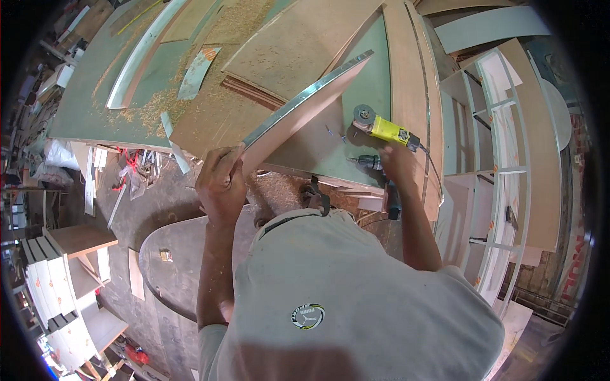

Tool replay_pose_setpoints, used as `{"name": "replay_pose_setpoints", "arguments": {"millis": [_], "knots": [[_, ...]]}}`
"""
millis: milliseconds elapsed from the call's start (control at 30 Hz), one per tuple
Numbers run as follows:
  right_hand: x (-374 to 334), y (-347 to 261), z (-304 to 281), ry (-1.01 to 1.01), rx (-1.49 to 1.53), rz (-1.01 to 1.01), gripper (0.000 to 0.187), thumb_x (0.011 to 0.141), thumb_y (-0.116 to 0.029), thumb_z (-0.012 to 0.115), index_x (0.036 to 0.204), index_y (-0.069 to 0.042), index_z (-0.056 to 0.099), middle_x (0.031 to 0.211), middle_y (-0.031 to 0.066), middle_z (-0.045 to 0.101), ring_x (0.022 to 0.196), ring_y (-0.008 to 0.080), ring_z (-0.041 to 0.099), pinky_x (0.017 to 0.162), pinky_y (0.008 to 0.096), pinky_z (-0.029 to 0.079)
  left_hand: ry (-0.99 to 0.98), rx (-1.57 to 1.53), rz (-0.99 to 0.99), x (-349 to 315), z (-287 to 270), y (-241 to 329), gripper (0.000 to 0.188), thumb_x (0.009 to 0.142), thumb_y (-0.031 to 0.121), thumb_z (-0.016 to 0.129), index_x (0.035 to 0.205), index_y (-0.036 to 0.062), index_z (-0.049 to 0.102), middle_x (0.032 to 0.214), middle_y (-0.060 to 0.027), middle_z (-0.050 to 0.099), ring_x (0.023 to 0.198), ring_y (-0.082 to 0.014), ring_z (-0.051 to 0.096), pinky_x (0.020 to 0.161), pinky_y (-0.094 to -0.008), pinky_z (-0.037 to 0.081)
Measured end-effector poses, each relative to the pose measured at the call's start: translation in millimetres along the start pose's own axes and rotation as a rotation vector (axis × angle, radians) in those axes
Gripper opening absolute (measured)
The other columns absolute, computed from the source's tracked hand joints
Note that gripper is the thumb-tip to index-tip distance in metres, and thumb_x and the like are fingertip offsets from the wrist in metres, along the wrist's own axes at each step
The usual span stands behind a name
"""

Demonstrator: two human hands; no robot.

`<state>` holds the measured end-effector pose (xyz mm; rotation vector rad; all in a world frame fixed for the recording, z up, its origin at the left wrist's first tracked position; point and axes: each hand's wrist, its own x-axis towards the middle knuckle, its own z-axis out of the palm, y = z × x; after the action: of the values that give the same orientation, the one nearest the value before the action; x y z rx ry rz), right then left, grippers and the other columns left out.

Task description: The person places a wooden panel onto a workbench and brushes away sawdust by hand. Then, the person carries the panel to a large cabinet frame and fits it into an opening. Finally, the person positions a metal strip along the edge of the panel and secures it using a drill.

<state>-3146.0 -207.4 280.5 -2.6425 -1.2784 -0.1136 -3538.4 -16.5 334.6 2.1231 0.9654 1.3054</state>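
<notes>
My left hand is closed round the near end of a flat wooden board. The board stands on its long edge and slants away to the upper right. A shiny metal strip runs along its top edge. At the right, my right hand is beside a yellow-green angle grinder and a cordless drill, both lying on the workbench. That hand is blurred, and its fingers cannot be made out. Small screws or bits lie between the board and the grinder.
Stacked wooden panels and sawdust cover the far bench. A cord trails from the grinder. A white shelf frame stands on the right. White cabinet parts are at the left, and a rounded panel lies below the bench.
</notes>
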Motion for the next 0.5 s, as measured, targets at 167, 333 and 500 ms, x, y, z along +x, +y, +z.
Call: {"name": "replay_pose_setpoints", "arguments": {"millis": [167,333,500], "knots": [[69,-90,71,-0.146,0.329,-0.148,0.025,0.086,-0.026,0.072,0.104,-0.009,0.072,0.099,0.0165,0.074,0.093,0.0328,0.070,0.084,0.0440,0.055,0.030,-0.036,-0.010,18,-13,-5,0.031,0.082,-0.009,0.070,0.107,0.0069,0.077,0.097,-0.0090,0.070,0.083,-0.0171,0.068,0.068,-0.0283,0.054],[58,-99,73,-0.135,0.075,0.011,0.048,0.074,-0.032,0.081,0.114,-0.010,0.068,0.115,0.0155,0.068,0.106,0.0356,0.066,0.092,0.0464,0.053,0.050,-0.060,-0.021,-1,7,-4,0.030,0.077,-0.006,0.072,0.104,0.0087,0.075,0.095,-0.0094,0.069,0.083,-0.0260,0.070,0.072,-0.0345,0.055],[8,17,46,-0.415,-0.333,-0.102,0.068,0.061,-0.031,0.085,0.121,-0.009,0.062,0.124,0.0144,0.062,0.118,0.0380,0.059,0.098,0.0506,0.050,0.053,-0.045,0.013,-37,48,13,0.028,0.078,-0.004,0.072,0.103,0.0102,0.075,0.093,-0.0080,0.068,0.083,-0.0262,0.069,0.071,-0.0354,0.055]]}}
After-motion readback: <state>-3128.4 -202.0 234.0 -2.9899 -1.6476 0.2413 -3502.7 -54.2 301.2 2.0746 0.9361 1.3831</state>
